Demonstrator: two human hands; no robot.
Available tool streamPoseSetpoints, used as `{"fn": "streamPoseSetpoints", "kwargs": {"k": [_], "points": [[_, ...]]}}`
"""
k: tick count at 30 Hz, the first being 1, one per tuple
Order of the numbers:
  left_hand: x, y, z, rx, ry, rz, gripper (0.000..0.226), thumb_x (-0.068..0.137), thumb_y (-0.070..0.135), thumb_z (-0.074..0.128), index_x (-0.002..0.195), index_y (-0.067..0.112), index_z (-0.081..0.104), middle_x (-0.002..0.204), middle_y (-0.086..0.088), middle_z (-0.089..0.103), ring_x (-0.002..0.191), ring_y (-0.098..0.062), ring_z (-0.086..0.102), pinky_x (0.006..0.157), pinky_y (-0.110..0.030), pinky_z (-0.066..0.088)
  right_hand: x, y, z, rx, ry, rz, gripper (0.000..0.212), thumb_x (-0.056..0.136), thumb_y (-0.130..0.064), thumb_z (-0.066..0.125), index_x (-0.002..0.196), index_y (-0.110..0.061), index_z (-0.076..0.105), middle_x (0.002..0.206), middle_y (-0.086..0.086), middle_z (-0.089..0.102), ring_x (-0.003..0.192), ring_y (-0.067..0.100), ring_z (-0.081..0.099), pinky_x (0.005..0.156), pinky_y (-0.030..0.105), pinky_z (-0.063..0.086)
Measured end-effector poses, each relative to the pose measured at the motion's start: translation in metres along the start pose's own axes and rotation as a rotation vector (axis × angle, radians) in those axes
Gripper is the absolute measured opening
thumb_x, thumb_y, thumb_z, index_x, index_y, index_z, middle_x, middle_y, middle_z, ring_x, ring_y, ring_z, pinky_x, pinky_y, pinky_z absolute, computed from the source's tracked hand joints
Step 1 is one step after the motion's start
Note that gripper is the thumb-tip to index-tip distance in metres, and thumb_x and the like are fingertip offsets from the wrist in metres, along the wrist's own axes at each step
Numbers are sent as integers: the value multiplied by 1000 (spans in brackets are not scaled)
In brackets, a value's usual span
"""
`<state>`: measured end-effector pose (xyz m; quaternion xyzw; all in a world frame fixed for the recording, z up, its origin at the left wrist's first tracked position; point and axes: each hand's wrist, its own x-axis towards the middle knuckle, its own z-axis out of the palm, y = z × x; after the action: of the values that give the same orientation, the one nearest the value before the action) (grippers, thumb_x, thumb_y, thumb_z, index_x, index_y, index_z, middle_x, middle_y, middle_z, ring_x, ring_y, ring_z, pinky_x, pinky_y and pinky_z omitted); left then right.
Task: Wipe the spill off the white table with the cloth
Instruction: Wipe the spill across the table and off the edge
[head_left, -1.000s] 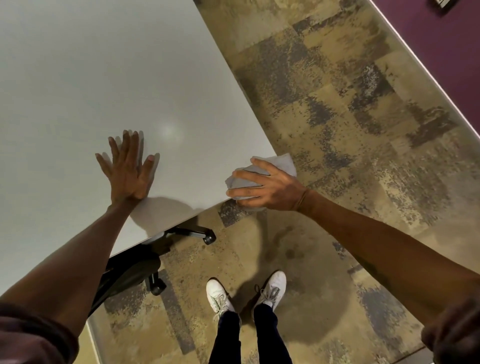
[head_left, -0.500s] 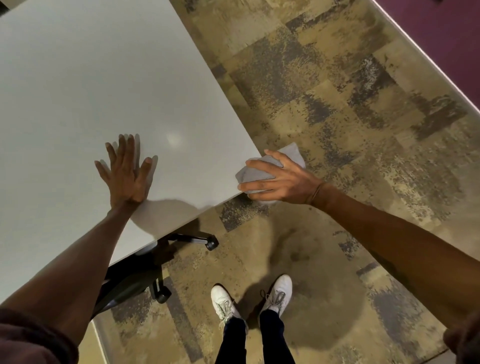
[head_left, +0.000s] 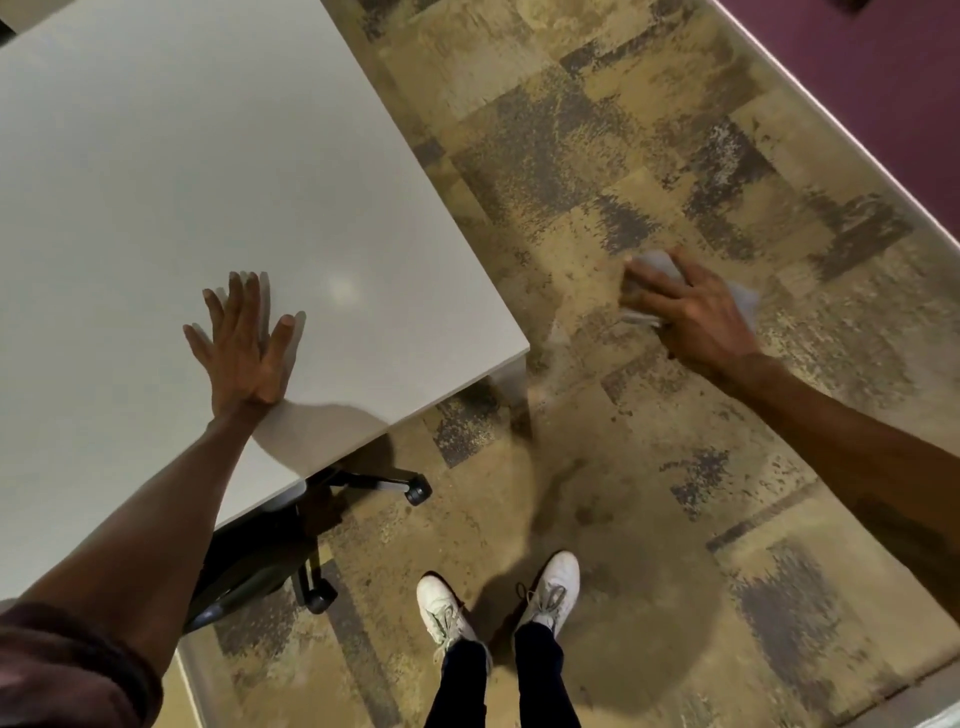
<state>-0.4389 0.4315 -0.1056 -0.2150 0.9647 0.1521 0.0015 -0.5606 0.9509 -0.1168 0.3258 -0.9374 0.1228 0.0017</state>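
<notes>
A: While the left hand (head_left: 244, 345) lies flat on the plain white rectangular tabletop (head_left: 156, 171), how do its fingers (head_left: 247, 299) stand?

B: Spread wide and straight, palm down, thumb out toward the near corner. They grip nothing; they only press the bare surface, near the edge closest to the person.

A: And the right hand (head_left: 693, 312)?

B: It is off the tabletop, out over the mottled tan and grey carpet floor (head_left: 597, 156), well apart from the table's corner. Its fingers are curled over a crumpled pale grey cloth (head_left: 743, 301), bunched in the grasp. The hand is blurred, so how tightly they close I cannot tell exactly, but the cloth is plainly held.

A: Which way does the cloth run?

B: Its long axis lies roughly across the view, from the fingertips on the left toward the far right, where a loose flap sticks out past the back of the hand. A smaller bit shows beyond the fingertips.

A: Does it touch the tabletop?

B: No. It touches only the hand. Whether it hangs clear of the carpet I cannot tell.

A: Anything under the table?

B: A black wheeled office chair base (head_left: 374, 486) pokes out beneath the near edge, and the person's white lace-up shoes (head_left: 550, 587) stand on the carpet below.
</notes>
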Motion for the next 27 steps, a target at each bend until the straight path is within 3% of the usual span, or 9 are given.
{"fn": "streamPoseSetpoints", "kwargs": {"k": [3,5,6,8,10,13,18,22,27], "points": [[-4,4,-1,13,-26,0,74,100,63,21,164,26,13,173,1,7,160,-24,-5,121,-62,-10,10,-33,3,617,59,274,43,84,-10,62,126,-15,66,147,11,49,134,22,48,107,28,42],[-4,9,-5,18,-19,12,79,97,67,16,164,25,15,173,1,8,160,-24,-4,121,-62,-9,27,-59,1,985,101,557,43,86,-7,59,126,-21,66,142,4,56,125,9,55,91,6,45],[-4,10,-5,27,-10,17,84,94,70,14,163,23,18,172,0,9,160,-24,-2,121,-61,-8,34,-69,0,1125,120,677,43,86,-4,58,123,-25,67,130,0,65,109,9,64,77,6,49],[-3,9,-3,70,5,33,93,92,77,7,163,18,21,172,-3,12,160,-28,2,121,-61,-6,49,-81,-3,1383,167,900,37,85,-1,58,111,-26,69,98,-2,74,72,13,68,59,19,54],[-3,7,-4,98,0,50,96,92,80,2,163,18,21,172,-4,13,160,-29,4,121,-62,-4,61,-86,-2,1576,189,1045,22,81,-3,59,95,-17,69,81,6,69,64,22,63,59,29,52],[0,3,-3,95,-63,59,81,99,72,9,163,22,16,172,-4,8,159,-30,1,120,-65,-5,69,-93,3,1665,117,1126,9,83,-6,56,82,-9,65,68,8,64,57,25,60,58,30,50],[1,3,-1,46,-17,5,86,93,74,13,163,23,19,172,5,9,160,-20,0,123,-58,-5,90,-117,8,1771,80,1218,4,85,-6,52,89,-5,53,61,9,54,49,25,53,53,30,44],[1,4,-4,5,-35,-4,80,95,70,15,163,29,17,172,9,6,160,-17,-4,123,-56,-8,112,-135,17,1671,157,1346,4,76,-9,53,79,-10,54,54,7,51,43,21,47,49,29,39],[3,-3,-1,48,-54,29,76,98,68,15,164,32,10,172,12,-1,160,-20,-9,124,-58,-8,136,-137,23,1509,182,1465,19,83,-8,50,65,-13,53,35,-4,44,30,16,39,41,23,33]]}}
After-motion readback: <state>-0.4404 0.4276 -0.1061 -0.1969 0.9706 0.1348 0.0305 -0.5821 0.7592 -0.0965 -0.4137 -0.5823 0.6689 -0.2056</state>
